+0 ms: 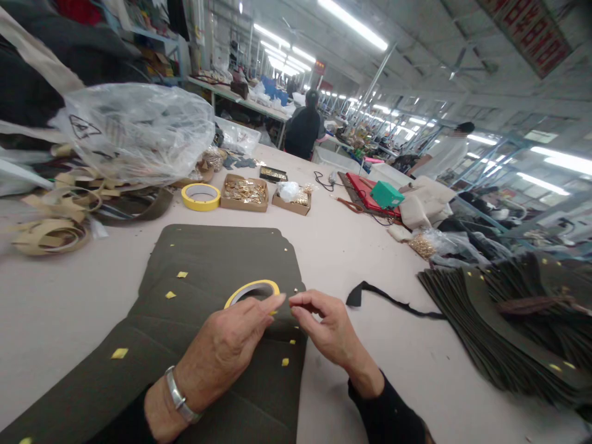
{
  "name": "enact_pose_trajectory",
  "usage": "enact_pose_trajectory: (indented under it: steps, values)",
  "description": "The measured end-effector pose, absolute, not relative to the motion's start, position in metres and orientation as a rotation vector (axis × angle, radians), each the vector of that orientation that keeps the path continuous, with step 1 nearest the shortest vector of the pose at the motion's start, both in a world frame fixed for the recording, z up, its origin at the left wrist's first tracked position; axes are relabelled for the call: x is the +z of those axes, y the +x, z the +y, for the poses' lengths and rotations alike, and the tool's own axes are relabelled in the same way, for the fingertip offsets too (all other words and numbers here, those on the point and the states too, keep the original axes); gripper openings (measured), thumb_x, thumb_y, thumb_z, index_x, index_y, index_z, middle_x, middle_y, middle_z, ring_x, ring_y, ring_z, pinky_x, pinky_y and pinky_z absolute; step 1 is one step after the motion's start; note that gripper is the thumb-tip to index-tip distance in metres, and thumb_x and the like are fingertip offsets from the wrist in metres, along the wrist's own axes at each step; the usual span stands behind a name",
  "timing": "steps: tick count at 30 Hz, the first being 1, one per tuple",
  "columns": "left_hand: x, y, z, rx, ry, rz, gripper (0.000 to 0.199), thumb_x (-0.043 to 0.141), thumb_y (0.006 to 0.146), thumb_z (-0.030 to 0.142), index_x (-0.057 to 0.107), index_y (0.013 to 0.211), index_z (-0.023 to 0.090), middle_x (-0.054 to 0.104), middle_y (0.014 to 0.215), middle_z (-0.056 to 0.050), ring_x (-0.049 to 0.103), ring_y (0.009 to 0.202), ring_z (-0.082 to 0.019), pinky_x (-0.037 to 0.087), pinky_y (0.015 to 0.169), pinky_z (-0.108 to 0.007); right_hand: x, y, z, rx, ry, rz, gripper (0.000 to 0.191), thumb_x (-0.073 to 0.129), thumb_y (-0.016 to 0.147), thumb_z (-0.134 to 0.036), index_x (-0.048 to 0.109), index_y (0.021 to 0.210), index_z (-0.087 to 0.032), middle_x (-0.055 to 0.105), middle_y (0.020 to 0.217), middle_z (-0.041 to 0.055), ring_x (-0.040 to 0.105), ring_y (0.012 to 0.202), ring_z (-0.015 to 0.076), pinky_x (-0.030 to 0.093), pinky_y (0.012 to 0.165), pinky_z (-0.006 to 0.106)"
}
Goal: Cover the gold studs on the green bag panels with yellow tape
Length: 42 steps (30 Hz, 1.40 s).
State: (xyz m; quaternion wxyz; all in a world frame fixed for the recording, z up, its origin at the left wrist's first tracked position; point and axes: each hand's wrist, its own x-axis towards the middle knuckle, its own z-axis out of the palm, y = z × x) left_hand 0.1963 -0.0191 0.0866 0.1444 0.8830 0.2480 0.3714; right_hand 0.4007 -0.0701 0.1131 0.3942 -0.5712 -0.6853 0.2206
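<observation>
My left hand [226, 345], with a metal bracelet at the wrist, is closed over a roll of yellow tape [253, 287], whose upper rim shows above the knuckles. A speck of yellow peeks out under its fingertips. My right hand [326, 324] pinches thumb and forefinger together, close to the left fingertips; anything between them is too small to make out. Beneath both hands lies a dark olive cut panel [217, 253], flat on the table, with several small yellow tape pieces [119, 353] stuck on it. Small shiny studs [296, 290] show along its right edge.
On the pale table [370, 382] stand a second yellow tape roll [200, 196] and a box of gold metal parts [244, 192]. A stack of dark panels [504, 327] fills the right side, near a black strip [398, 302]. Two people are farther back.
</observation>
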Motion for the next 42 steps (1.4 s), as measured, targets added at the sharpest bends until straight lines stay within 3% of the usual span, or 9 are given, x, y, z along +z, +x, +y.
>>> enact_pose_trajectory:
  steps: [5, 10, 18, 21, 25, 28, 36, 42]
  values:
    - [0.086, 0.2, -0.023, 1.098, 2.576, 0.789, 0.037, 0.042, 0.098, 0.024, 0.044, 0.134, 0.017, 0.067, 0.12, -0.006, 0.066, 0.103, -0.013, 0.052, 0.089, -0.021, 0.114, 0.384, -0.073, 0.321, -1.206, -1.938, 0.018, 0.055, 0.087, -0.01, 0.063, 0.101, -0.018, 0.067, 0.09, 0.0066, 0.061, 0.081, 0.0166, 0.05, 0.074, 0.029]
    - [0.089, 0.201, -0.029, 1.137, 2.553, 0.869, 0.033, 0.041, 0.098, 0.026, 0.046, 0.128, 0.014, 0.07, 0.112, -0.007, 0.07, 0.091, -0.015, 0.055, 0.08, -0.023, 0.112, 0.381, -0.071, 0.203, -1.19, -2.039, 0.014, 0.051, 0.09, -0.01, 0.061, 0.095, -0.018, 0.067, 0.09, 0.0079, 0.062, 0.083, 0.0178, 0.052, 0.076, 0.03]
    - [0.097, 0.201, -0.029, 1.015, 2.464, 0.771, 0.018, 0.041, 0.097, 0.019, 0.058, 0.1, 0.022, 0.069, 0.088, 0.001, 0.066, 0.078, -0.013, 0.052, 0.071, -0.023, 0.102, 0.378, -0.076, -0.034, -1.174, -2.047, 0.014, 0.051, 0.084, -0.006, 0.058, 0.088, -0.017, 0.065, 0.075, 0.0061, 0.061, 0.069, 0.0171, 0.05, 0.063, 0.028]
    - [0.097, 0.204, -0.029, 0.998, 2.512, 0.789, 0.021, 0.04, 0.096, 0.017, 0.059, 0.089, 0.021, 0.063, 0.078, -0.001, 0.062, 0.072, -0.015, 0.05, 0.067, -0.026, 0.101, 0.372, -0.08, 0.125, -1.287, -1.877, 0.012, 0.053, 0.081, -0.009, 0.061, 0.08, -0.017, 0.065, 0.068, 0.0039, 0.061, 0.062, 0.0156, 0.049, 0.058, 0.026]
    - [0.098, 0.212, -0.034, 1.136, 2.57, 0.764, 0.021, 0.042, 0.094, 0.013, 0.058, 0.082, 0.018, 0.058, 0.073, -0.002, 0.057, 0.068, -0.016, 0.047, 0.062, -0.026, 0.098, 0.369, -0.078, 0.76, -1.516, -1.339, 0.01, 0.057, 0.08, -0.019, 0.06, 0.07, -0.017, 0.062, 0.056, -0.001, 0.059, 0.048, 0.012, 0.046, 0.046, 0.021]
    - [0.095, 0.215, -0.035, 1.17, 2.589, 0.717, 0.018, 0.044, 0.094, 0.012, 0.057, 0.083, 0.018, 0.058, 0.074, -0.002, 0.055, 0.068, -0.015, 0.046, 0.062, -0.026, 0.091, 0.384, -0.067, 1.01, -1.543, -1.049, 0.012, 0.062, 0.075, -0.026, 0.06, 0.068, -0.016, 0.061, 0.052, -0.0022, 0.06, 0.045, 0.0118, 0.048, 0.045, 0.02]
    - [0.072, 0.214, -0.013, 0.426, 2.825, 1.042, 0.014, 0.052, 0.088, 0.008, 0.06, 0.092, 0.019, 0.062, 0.092, -0.006, 0.057, 0.085, -0.024, 0.052, 0.074, -0.038, 0.071, 0.431, -0.037, 1.095, -1.755, -1.03, 0.025, 0.065, 0.074, -0.038, 0.064, 0.071, -0.013, 0.061, 0.056, -0.0011, 0.058, 0.045, 0.0093, 0.048, 0.046, 0.019]
    - [0.073, 0.214, -0.014, 0.331, 2.796, 1.054, 0.015, 0.05, 0.089, 0.01, 0.06, 0.093, 0.02, 0.061, 0.093, -0.005, 0.054, 0.087, -0.024, 0.051, 0.075, -0.039, 0.072, 0.422, -0.031, 0.918, -1.899, -1.344, 0.019, 0.055, 0.082, -0.032, 0.063, 0.073, -0.016, 0.058, 0.056, -0.0027, 0.055, 0.044, 0.0099, 0.042, 0.043, 0.019]
